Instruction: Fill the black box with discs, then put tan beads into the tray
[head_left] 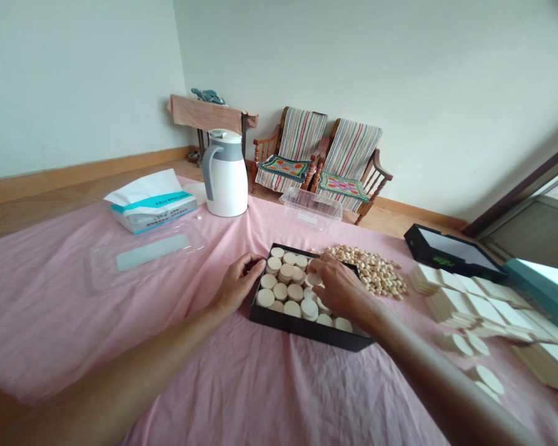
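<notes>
A shallow black box (302,328) filled with stacks of round pale wooden discs (292,309) sits on the pink cloth. At its left edge is my left hand (239,282), fingers curled and thumb against the rim. My right hand (337,284) reaches over the right half of the box, its fingers bent down in a pinch among the discs. Those fingers partly hide the disc they close on. Beyond the box's far right side lies a heap of small light wooden pieces (369,269).
On the right are stacked square wooden pieces (456,306), loose discs (486,378), a black box lid (453,254) and a teal box (546,291). A white jug (227,183), tissue pack (153,207) and clear plastic trays (314,207) stand farther back. Two chairs (302,142) are behind.
</notes>
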The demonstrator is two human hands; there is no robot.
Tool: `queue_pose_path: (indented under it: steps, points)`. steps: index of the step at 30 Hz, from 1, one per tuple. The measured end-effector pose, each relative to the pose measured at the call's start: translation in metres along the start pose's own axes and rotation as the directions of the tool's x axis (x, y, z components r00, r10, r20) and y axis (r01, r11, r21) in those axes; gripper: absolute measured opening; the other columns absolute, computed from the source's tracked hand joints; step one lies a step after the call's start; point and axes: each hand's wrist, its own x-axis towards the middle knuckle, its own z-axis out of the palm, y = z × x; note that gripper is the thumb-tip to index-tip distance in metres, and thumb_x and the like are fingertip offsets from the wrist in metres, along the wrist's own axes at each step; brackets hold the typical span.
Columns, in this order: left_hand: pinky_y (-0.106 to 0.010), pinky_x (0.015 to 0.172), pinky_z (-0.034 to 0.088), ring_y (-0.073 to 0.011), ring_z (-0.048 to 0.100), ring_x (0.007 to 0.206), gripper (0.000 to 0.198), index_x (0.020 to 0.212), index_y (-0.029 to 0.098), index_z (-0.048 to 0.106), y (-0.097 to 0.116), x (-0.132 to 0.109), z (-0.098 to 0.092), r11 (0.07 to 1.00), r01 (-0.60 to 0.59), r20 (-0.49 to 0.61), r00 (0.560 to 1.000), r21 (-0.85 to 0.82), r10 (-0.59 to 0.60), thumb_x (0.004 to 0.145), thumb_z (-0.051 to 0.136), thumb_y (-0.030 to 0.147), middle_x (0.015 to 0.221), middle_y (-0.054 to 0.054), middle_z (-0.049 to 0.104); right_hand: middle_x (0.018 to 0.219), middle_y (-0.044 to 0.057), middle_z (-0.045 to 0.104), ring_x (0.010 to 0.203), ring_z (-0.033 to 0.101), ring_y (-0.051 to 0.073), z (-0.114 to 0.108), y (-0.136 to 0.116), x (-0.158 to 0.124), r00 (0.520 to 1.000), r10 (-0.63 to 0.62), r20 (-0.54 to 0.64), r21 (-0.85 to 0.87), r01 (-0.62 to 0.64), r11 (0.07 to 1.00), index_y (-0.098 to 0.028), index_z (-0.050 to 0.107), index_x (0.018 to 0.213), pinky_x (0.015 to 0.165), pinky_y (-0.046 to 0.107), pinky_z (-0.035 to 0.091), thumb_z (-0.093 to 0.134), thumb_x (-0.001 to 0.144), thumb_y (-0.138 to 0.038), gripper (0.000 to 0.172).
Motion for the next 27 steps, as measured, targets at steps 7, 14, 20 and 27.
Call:
queue_pose_path:
  steps: [7, 14, 20, 27]
  points:
    - [-0.027, 0.070, 0.046, -0.0204, 0.060, 0.083, 0.033, 0.092, 0.016, 0.061, 0.001, 0.000, 0.000, 1.000, -0.008, 0.002, 1.000, 0.013, 0.008, 0.082, 0.056, 0.047, 0.088, -0.005, 0.066, 0.098, 0.010, 0.055, 0.084, 0.059, 0.019, 0.008, -0.006, 0.005, 0.999, -0.034, -0.034, 0.075, 0.036, 0.997, -0.016, 0.057, 0.092, 0.070, 0.027, 0.041, 0.057, 0.072, -0.008, 0.022]
    - [-0.027, 0.069, 0.046, -0.0204, 0.060, 0.083, 0.033, 0.092, 0.017, 0.061, 0.002, -0.001, 0.001, 1.000, 0.004, -0.011, 1.000, 0.011, -0.004, 0.081, 0.056, 0.048, 0.088, -0.005, 0.066, 0.097, 0.008, 0.055, 0.080, 0.058, 0.016, 0.016, -0.005, 0.004, 0.991, -0.010, -0.136, 0.193, 0.037, 0.981, -0.015, 0.056, 0.094, 0.073, 0.026, 0.043, 0.054, 0.074, -0.008, 0.021]
    - [-0.027, 0.070, 0.046, -0.0195, 0.061, 0.083, 0.032, 0.092, 0.018, 0.061, 0.000, 0.000, 0.000, 1.000, -0.008, -0.002, 1.000, 0.004, 0.008, 0.082, 0.056, 0.047, 0.088, -0.004, 0.067, 0.099, 0.007, 0.056, 0.091, 0.055, 0.018, 0.007, -0.018, 0.004, 0.957, -0.188, -0.222, 0.233, 0.239, 0.943, -0.018, 0.058, 0.104, 0.082, 0.029, 0.043, 0.056, 0.077, -0.009, 0.028]
    - [-0.027, 0.070, 0.047, -0.0197, 0.061, 0.081, 0.032, 0.091, 0.017, 0.062, 0.001, 0.001, 0.001, 1.000, -0.005, -0.005, 1.000, 0.004, 0.005, 0.080, 0.057, 0.047, 0.086, -0.004, 0.067, 0.098, 0.010, 0.055, 0.096, 0.051, 0.020, 0.012, -0.042, 0.008, 0.942, -0.275, -0.192, 0.116, 0.300, 0.947, -0.015, 0.058, 0.096, 0.082, 0.031, 0.043, 0.054, 0.077, -0.006, 0.022]
